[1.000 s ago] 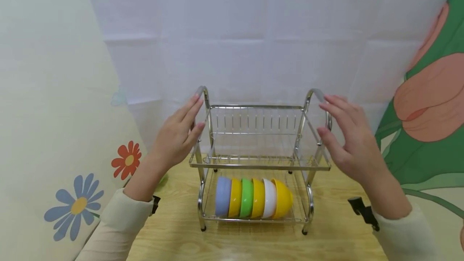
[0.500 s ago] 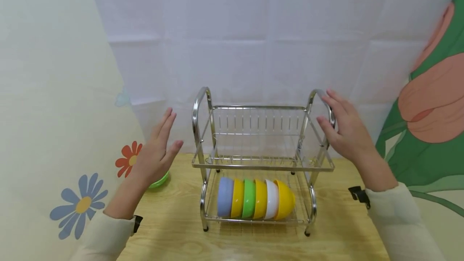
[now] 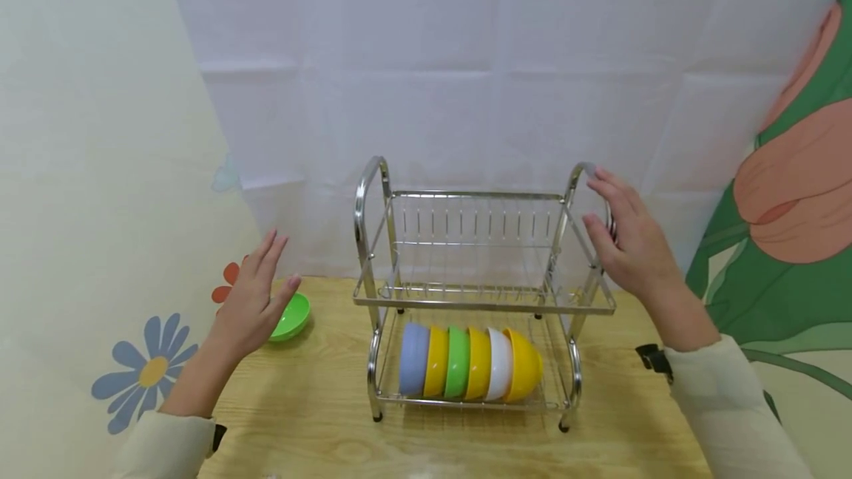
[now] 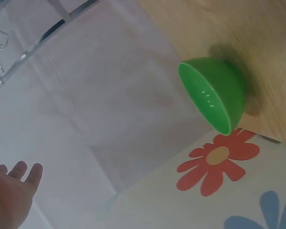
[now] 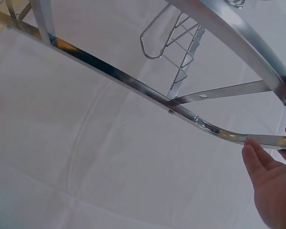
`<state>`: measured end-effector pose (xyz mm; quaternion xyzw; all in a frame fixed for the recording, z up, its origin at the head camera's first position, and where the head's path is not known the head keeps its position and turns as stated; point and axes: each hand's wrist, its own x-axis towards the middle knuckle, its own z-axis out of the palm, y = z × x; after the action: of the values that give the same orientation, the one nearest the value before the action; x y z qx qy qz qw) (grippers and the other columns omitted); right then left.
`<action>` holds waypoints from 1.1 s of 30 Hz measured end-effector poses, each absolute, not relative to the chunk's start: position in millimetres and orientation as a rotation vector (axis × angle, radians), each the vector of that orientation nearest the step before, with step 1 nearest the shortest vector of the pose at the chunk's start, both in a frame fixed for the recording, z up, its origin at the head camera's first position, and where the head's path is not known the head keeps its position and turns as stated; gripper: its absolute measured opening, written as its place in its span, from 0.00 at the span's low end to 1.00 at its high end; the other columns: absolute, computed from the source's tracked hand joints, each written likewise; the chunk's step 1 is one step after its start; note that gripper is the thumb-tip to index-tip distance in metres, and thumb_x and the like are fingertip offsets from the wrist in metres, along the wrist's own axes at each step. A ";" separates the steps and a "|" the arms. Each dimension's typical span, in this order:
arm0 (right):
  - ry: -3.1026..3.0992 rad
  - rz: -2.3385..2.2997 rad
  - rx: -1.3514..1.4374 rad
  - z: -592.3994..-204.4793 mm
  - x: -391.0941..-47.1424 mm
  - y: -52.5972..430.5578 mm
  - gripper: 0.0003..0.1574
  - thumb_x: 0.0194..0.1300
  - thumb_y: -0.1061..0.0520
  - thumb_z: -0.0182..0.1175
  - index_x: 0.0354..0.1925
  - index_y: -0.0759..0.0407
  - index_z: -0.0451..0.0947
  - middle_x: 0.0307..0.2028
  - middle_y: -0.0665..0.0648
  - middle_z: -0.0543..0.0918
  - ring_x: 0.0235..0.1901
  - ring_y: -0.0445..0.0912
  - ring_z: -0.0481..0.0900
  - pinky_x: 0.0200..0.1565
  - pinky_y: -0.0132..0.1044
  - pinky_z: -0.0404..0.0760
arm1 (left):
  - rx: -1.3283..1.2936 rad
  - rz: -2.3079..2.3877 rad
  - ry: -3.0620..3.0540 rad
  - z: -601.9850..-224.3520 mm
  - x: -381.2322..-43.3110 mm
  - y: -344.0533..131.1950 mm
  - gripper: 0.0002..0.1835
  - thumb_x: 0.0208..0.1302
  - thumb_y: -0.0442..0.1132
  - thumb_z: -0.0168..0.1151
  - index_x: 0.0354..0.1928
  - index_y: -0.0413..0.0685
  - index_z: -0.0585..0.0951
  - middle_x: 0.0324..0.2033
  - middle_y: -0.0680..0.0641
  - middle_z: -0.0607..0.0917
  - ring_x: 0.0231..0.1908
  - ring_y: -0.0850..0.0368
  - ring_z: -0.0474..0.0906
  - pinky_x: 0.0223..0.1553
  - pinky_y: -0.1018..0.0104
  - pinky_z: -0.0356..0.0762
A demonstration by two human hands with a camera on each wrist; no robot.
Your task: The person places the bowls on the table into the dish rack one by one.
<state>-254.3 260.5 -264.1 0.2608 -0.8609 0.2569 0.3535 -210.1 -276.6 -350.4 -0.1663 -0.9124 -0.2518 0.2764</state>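
Note:
A two-tier metal dish rack [image 3: 482, 307] stands on the table in the head view. Its lower tier holds a row of bowls on their sides: a light blue bowl [image 3: 413, 359], a green one, a white bowl [image 3: 498, 364] and several yellow ones, with a yellow bowl [image 3: 524, 365] at the right end. My right hand [image 3: 632, 242] touches the rack's right handle with its fingers nearly straight; the right wrist view shows the fingertips [image 5: 251, 148] at the bent bar. To the left, my left hand [image 3: 249, 309] hovers with spread fingers, holding nothing, by a separate green bowl [image 3: 293, 316].
The wooden table [image 3: 319, 405] carries the rack. A white cloth [image 3: 433, 72] hangs behind it. Flower-printed panels rise at the left and right, the left one bearing a blue flower [image 3: 149, 372].
My left hand has moved from the rack's left side leftward and down, uncovering the separate green bowl. The right hand has shifted slightly and stays at the right handle.

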 end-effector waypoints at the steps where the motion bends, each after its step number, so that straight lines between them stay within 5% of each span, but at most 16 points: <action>1: -2.220 0.666 0.673 -264.5 -254.7 260.4 0.33 0.74 0.55 0.53 0.74 0.53 0.62 0.76 0.56 0.61 0.74 0.58 0.60 0.65 0.67 0.66 | -0.436 -0.686 -2.458 -353.1 -209.9 -279.5 0.38 0.75 0.48 0.53 0.80 0.55 0.49 0.80 0.45 0.47 0.76 0.34 0.47 0.70 0.29 0.50; 10: -2.224 0.665 0.671 -266.0 -254.9 258.0 0.31 0.74 0.55 0.52 0.72 0.56 0.62 0.76 0.56 0.61 0.74 0.59 0.60 0.67 0.66 0.65 | -0.342 -0.701 -2.550 -376.8 -208.1 -304.5 0.40 0.75 0.50 0.54 0.80 0.52 0.48 0.80 0.41 0.45 0.75 0.29 0.49 0.61 0.22 0.56; 17: -2.245 0.671 0.649 -263.6 -253.0 257.9 0.31 0.75 0.54 0.51 0.73 0.54 0.62 0.76 0.55 0.60 0.74 0.58 0.60 0.67 0.66 0.64 | -0.311 -0.724 -2.611 -393.0 -210.8 -321.9 0.42 0.74 0.52 0.54 0.80 0.48 0.46 0.80 0.39 0.42 0.77 0.30 0.41 0.65 0.22 0.49; 33: -2.214 0.644 0.664 -265.0 -252.8 258.1 0.31 0.75 0.56 0.51 0.72 0.58 0.62 0.75 0.58 0.61 0.73 0.60 0.61 0.68 0.64 0.64 | -0.193 -0.708 -2.726 -426.0 -222.0 -345.2 0.45 0.71 0.57 0.57 0.79 0.43 0.50 0.77 0.29 0.48 0.71 0.20 0.47 0.60 0.17 0.50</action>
<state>-252.8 258.1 -265.0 0.2581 -0.8599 0.2502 0.3624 -222.0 -345.2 -426.0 -0.0676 -0.9534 -0.2475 0.1585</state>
